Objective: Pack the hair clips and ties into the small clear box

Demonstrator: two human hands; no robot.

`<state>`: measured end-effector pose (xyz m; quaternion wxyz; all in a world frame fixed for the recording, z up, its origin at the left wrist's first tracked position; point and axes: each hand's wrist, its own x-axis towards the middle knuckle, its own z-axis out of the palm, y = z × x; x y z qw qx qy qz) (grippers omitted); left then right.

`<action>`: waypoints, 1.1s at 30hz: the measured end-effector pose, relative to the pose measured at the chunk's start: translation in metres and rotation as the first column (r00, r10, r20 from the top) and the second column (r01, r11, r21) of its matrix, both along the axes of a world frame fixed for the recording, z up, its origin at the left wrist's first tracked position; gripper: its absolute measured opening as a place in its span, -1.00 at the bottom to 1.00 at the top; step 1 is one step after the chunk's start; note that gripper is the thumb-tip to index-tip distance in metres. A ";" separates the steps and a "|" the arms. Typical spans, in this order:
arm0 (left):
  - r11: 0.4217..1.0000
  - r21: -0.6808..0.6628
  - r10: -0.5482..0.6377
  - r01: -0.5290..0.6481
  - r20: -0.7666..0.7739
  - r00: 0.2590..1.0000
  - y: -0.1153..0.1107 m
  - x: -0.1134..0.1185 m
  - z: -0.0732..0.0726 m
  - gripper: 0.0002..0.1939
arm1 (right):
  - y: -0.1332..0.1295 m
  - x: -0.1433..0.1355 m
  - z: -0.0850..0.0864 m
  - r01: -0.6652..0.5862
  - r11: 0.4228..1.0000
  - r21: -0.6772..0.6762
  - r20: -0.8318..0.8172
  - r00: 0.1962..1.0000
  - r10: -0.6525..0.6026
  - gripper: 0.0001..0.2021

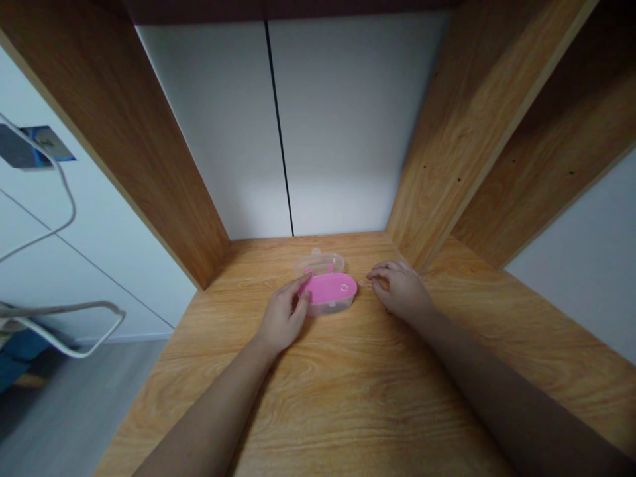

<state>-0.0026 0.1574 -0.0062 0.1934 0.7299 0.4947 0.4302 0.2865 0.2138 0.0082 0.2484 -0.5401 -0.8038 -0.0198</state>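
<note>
One wood-grain worktop (322, 404) lies beneath both hands and extends to either side of them. Beyond the hands, a white back panel (338, 119) with a dark vertical seam closes the far edge. One upright wooden panel (119, 126) stands to the left of the left hand; a second wooden upright (447, 159) stands just beyond the right hand. Far to the left of the left hand, a white cable (69, 192) hangs before a white surface, above a grey floor (94, 391).

The left hand (283, 315) is partly closed on the near left end of the oblong case (330, 308), thumb on the near side and fingers toward the far edge. The case sits between the hands, with its pink panel (325, 287) facing up and one pale loop (344, 287) on it. Its clear lid (320, 263) stands open, beyond the left fingertips.

The right hand (400, 291) is curled, thumb and fingertips close together, beside small pale loops (365, 285) on the worktop. Whether it grips one cannot be determined.
</note>
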 end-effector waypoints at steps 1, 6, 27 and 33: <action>1.000 0.000 0.001 -0.001 0.000 1.000 0.000 0.000 0.000 -0.56 | 0.001 0.001 -0.002 -0.010 1.000 -0.023 0.011 1.000 0.010 -0.76; 1.000 0.006 -0.004 0.004 0.000 1.000 0.000 0.000 -0.001 -0.56 | -0.001 -0.002 -0.004 -0.088 0.994 -0.069 0.046 0.995 0.091 -0.72; 1.000 0.005 -0.012 0.012 0.011 1.000 0.000 0.000 0.001 -0.57 | -0.002 -0.005 -0.002 -0.222 0.972 -0.075 0.034 0.974 0.225 -0.75; 1.000 0.002 -0.009 0.009 0.008 1.000 0.001 0.000 0.000 -0.57 | -0.005 -0.009 0.001 -0.253 0.963 -0.092 0.054 0.965 0.259 -0.75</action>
